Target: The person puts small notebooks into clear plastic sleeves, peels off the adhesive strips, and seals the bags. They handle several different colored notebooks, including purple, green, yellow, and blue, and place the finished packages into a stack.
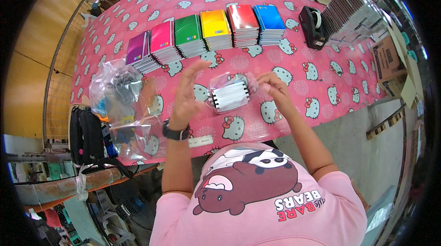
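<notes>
A clear plastic bag lies on the table in front of me with a small stack of spiral notebooks inside. Their white page edges and black bindings show through the film. My right hand pinches the bag's right end between thumb and fingers. To the left of the bag, my left hand is raised, thumb and fingers apart, holding nothing. Beyond the hands stand piles of spiral notebooks in a row: purple, pink, green, yellow, red and blue.
Loose clear plastic bags spread over the table's left side. A black tape dispenser stands at the right, beside a tall stack of wrapped notebooks. Cardboard boxes sit past the right edge. A black backpack hangs at the left.
</notes>
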A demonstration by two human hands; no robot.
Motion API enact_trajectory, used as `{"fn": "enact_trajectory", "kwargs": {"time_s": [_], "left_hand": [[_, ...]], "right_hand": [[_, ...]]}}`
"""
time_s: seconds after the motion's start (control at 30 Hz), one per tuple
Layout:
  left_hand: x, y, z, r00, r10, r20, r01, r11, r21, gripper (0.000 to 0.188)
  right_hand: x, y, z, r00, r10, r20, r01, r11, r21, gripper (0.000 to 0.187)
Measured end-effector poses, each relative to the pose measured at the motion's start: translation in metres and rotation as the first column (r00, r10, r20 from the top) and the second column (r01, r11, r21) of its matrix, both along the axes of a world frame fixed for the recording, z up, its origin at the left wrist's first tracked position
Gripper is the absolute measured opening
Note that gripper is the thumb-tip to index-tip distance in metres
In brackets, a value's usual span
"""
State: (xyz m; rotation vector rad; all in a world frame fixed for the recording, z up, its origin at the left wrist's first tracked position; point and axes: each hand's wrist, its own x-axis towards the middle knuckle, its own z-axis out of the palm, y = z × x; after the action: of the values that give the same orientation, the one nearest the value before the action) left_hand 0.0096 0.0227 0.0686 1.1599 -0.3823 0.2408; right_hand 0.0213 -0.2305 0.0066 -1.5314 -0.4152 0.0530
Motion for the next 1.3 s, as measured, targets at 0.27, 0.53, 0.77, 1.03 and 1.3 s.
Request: {"fn": "enact_trajectory", "kwargs": {"time_s": [0.27, 0.53, 0.77, 1.03, 1.3], "left_hand": [[-0.018, 0.024, 0.028, 0.918, -0.214, 0.335, -0.245, 0.358, 0.901, 0.025], [-0.034, -0.003, 0.015, 0.913, -0.201, 0.356, -0.312, 0.219, 0.924, 0.011], [-0.034, -0.002, 0.015, 0.895, -0.135, 0.424, -0.339, 0.411, 0.846, 0.011], [-0.056, 0.013, -0.063, 0.960, 0.048, 0.275, -0.271, 0.400, 0.876, 0.038], [-0.049, -0.007, -0.036, 0.913, 0.074, 0.401, -0.392, 0.428, 0.814, 0.060]], "right_hand": [[0.000, 0.011, 0.013, 0.918, 0.208, 0.338, -0.079, 0.930, -0.360, 0.041], [0.004, 0.002, 0.001, 0.962, 0.216, 0.165, -0.187, 0.966, -0.176, 0.045], [0.003, 0.016, 0.015, 0.856, 0.341, 0.387, -0.121, 0.862, -0.492, 0.054], [0.003, 0.018, 0.017, 0.823, 0.505, 0.261, -0.268, 0.750, -0.605, 0.064], [0.000, 0.018, 0.020, 0.810, 0.565, 0.158, -0.332, 0.665, -0.669, 0.068]]}}
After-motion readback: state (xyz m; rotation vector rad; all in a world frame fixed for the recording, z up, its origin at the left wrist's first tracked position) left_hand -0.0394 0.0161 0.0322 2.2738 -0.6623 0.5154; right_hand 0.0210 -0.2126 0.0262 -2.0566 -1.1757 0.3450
